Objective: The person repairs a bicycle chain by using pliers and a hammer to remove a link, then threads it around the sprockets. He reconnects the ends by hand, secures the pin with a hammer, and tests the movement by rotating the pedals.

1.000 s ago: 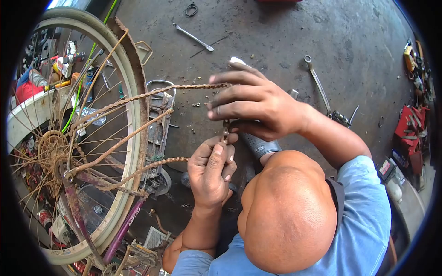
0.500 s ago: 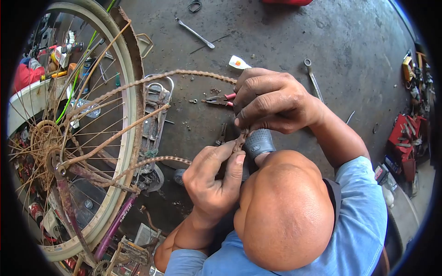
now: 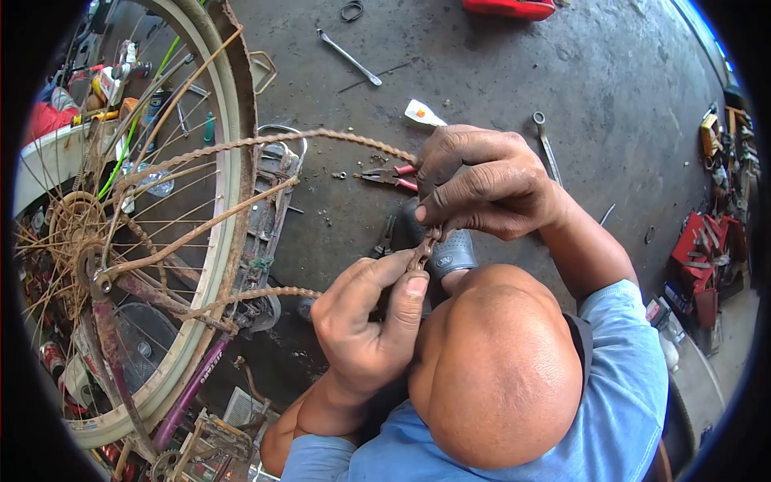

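Observation:
A rusty bicycle chain (image 3: pixel 321 133) loops from the rear wheel's sprocket, its upper run reaching my right hand (image 3: pixel 486 181) and its lower run reaching my left hand (image 3: pixel 365 317). Between thumb and index finger, my left hand pinches a short piece of the chain upright. Just above, the closed fingers of my right hand grip the chain where the two hands meet. Whether the links there are joined cannot be made out. The bicycle wheel (image 3: pixel 229 201), with rusty spokes and a pale rim, stands to the left of both hands.
Red-handled pliers (image 3: pixel 385 176), a long wrench (image 3: pixel 349 58), a ring wrench (image 3: pixel 548 145) and a white bottle (image 3: pixel 421 112) lie on the dark floor (image 3: pixel 482 72). A red toolbox (image 3: pixel 699 257) is at right. A purple frame tube (image 3: pixel 193 394) is low left.
Both hands keep their grip on the chain and have shifted only slightly. The lower chain run hangs a little differently, and the whole view has moved slightly.

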### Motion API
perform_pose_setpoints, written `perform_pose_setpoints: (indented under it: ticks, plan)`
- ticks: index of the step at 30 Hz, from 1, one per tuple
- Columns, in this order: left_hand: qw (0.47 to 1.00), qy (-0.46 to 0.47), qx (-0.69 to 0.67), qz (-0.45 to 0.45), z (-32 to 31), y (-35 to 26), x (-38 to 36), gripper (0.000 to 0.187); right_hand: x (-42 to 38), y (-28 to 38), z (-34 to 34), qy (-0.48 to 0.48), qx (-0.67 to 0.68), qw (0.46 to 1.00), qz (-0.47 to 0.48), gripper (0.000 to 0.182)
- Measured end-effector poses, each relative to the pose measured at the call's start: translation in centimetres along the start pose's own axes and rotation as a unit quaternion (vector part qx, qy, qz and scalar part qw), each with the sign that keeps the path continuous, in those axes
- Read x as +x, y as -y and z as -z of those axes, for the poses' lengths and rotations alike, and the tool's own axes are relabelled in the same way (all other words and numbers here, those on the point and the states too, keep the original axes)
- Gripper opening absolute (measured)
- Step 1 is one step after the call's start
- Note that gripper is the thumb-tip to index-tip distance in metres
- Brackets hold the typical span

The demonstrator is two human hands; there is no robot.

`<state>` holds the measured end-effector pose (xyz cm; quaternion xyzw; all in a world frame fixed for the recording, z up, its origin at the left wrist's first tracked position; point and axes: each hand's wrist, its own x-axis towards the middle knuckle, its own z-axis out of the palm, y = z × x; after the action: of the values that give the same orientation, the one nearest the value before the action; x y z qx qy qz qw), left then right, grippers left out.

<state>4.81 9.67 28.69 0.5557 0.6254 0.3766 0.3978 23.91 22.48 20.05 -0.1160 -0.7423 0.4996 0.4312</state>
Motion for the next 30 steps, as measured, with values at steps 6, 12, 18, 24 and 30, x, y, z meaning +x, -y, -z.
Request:
perform_pose_setpoints:
  ticks: [6,12,18,24,30]
  plan:
    - [0.954,0.030,-0.236,0.180,1.9,-1.6,0.1,0.025,2.5,0.7,-0.8,-0.022,-0.019,0.999,0.032,0.027]
    - [0.964,-0.010,-0.246,0.102,5.7,-4.6,-0.4,0.025,9.6,3.2,-1.8,-0.019,-0.072,0.990,0.117,0.028]
    - [0.963,-0.172,-0.199,0.066,13.4,-9.5,-3.7,0.027,17.8,7.2,-6.8,0.021,-0.046,0.980,0.190,0.039]
    - [0.920,-0.387,0.036,0.044,18.7,-11.0,-6.7,0.021,25.7,10.5,-12.7,0.147,-0.097,0.953,0.245,0.023]
    - [0.872,-0.456,0.175,0.030,22.7,-1.2,-5.5,0.026,33.4,7.3,-18.9,0.269,-0.123,0.918,0.266,0.016]
